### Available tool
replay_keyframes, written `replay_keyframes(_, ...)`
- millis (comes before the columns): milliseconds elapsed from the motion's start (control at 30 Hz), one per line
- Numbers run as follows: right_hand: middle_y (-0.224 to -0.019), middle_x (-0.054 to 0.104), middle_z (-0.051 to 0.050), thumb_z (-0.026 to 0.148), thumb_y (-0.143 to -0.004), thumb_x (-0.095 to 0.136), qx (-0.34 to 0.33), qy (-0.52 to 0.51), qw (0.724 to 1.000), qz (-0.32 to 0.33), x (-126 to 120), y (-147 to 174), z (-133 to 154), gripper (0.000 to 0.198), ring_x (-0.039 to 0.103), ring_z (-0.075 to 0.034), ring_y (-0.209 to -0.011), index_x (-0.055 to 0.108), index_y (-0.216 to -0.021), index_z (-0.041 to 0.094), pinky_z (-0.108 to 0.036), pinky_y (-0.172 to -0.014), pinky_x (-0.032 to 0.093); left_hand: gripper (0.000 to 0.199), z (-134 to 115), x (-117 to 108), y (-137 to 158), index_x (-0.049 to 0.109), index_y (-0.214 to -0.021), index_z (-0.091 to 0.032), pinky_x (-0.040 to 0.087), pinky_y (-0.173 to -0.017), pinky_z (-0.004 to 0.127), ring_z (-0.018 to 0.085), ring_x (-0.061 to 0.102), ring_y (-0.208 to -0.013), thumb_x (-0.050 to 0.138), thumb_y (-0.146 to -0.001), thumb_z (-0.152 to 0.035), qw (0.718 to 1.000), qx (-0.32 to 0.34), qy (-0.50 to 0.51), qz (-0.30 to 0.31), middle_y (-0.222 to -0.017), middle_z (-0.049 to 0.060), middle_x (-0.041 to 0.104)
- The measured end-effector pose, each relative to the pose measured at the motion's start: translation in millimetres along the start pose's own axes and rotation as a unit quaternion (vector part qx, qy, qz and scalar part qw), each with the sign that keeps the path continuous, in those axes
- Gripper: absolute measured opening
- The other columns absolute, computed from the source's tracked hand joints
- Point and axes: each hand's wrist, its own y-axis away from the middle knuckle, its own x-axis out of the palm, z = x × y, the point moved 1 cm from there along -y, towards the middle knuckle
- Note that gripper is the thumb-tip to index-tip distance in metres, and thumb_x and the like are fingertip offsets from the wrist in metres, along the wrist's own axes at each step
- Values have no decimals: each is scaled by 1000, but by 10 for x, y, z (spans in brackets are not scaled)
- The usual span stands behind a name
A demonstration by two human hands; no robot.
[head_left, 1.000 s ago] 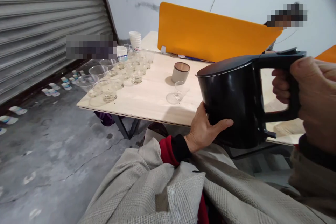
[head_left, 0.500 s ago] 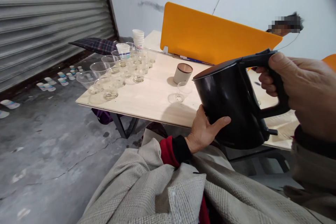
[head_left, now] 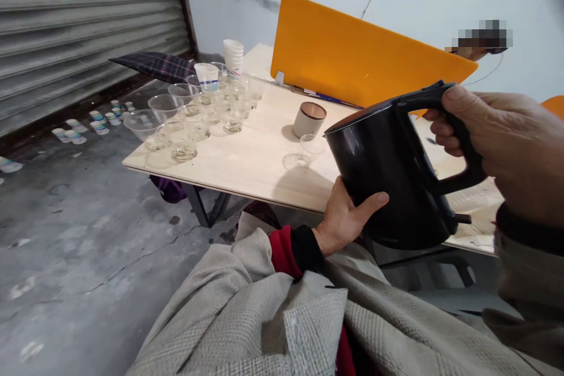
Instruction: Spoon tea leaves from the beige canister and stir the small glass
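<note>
I have the black electric kettle (head_left: 388,176) off the wooden table (head_left: 259,158), tilted spout-first toward 10 o'clock. My right hand (head_left: 502,147) is clamped round its handle; my left hand (head_left: 346,217) cups the lower wall, fingers spread. A clear stemmed glass (head_left: 304,150) stands just beyond the spout, a beige canister (head_left: 309,120) behind it

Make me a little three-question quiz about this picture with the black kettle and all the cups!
1. True or false: the right hand grips the handle of the black kettle.
2. Where does the left hand rest? A) on the kettle's lower side B) on the orange divider
3. Fill in: the lone clear glass stands beside a beige ___.

Key: 1 true; 2 A; 3 cup.
</note>
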Motion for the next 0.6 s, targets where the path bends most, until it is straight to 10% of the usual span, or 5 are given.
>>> replay_keyframes(600, -60, 52, 0, 38, -109, 53, -28, 0, 1000, 5, 96, -49, 37, 49, 42, -8, -49, 54, -64, 21, -28, -47, 28, 75, -29, -9, -6, 62, -135, -23, 50, -121, 55, 34, 65, -137, 90, -78, -63, 1000, 1, 30, 1, -143, 15, 70)
